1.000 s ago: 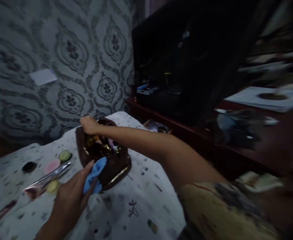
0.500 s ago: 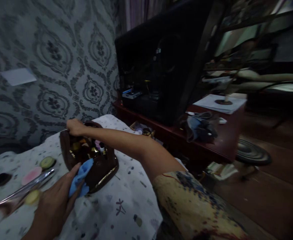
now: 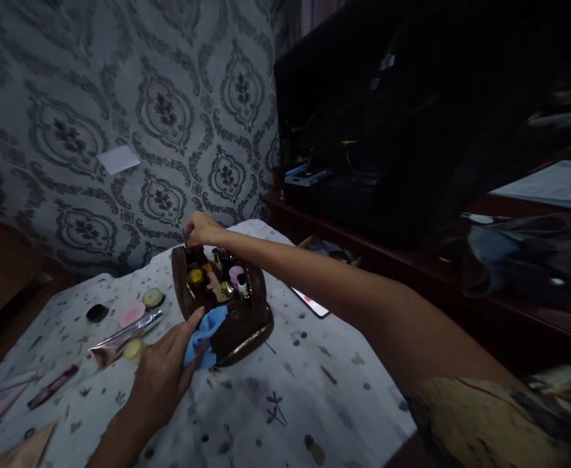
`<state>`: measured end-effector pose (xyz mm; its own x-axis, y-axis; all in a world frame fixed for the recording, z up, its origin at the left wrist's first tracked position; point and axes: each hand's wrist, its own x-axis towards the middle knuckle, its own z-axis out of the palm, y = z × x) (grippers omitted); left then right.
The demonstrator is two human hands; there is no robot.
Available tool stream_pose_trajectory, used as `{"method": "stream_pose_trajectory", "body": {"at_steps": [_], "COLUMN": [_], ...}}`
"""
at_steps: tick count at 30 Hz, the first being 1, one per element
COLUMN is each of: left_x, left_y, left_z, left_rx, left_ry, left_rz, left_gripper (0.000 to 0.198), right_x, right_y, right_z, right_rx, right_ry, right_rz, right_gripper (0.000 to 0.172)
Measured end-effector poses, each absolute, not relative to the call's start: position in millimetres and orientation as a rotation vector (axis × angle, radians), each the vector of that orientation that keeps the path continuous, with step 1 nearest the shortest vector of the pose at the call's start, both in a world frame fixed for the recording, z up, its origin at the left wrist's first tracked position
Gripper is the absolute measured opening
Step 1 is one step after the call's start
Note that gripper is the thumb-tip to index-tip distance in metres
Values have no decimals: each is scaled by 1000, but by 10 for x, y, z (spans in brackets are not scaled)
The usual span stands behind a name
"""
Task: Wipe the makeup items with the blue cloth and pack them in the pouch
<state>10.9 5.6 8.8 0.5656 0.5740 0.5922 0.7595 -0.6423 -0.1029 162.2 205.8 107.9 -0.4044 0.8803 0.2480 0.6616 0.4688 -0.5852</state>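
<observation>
An open brown cosmetic bag (image 3: pixel 239 335) with a gold zip stands on the patterned white cloth (image 3: pixel 246 403). Inside it are several small items, among them a yellow-lidded jar (image 3: pixel 195 278) and a pink-purple round piece (image 3: pixel 236 273). My left hand (image 3: pixel 161 361) is closed on a blue cloth (image 3: pixel 204 338) against the bag's near side. Over the far left corner of the bag, my right hand (image 3: pixel 202 229) is pinched closed; what its fingers hold is too dark to make out.
Left of the bag lie a shiny tube (image 3: pixel 124 338), a pink disc (image 3: pixel 132 314), a green-lidded jar (image 3: pixel 153 298), a yellow round piece (image 3: pixel 133 349), a black lid (image 3: pixel 97 312) and a lip gloss tube (image 3: pixel 52 387). A phone (image 3: pixel 314 304) lies to the right, beneath my forearm.
The view has swung left, so everything sits further right in the picture. My right hand has risen slightly from the bag's far edge. My left hand keeps the blue cloth at the near side.
</observation>
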Motion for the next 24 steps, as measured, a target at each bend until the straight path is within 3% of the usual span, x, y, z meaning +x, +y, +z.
{"method": "stream_pose_trajectory", "body": {"at_steps": [10, 24], "left_x": [142, -171], "left_y": [39, -188], "left_z": [100, -253], "left_rx": [-2472, -2534], "left_ry": [-1105, -1362], "left_rz": [-764, -612], "left_gripper": [58, 64], "right_x": [1711, 1849], "right_y": [1883, 754], "right_z": [1144, 630], "right_rx": [-1193, -746], "right_ry": [-2128, -2038], "right_rz": [504, 412], "right_gripper": [41, 26]}}
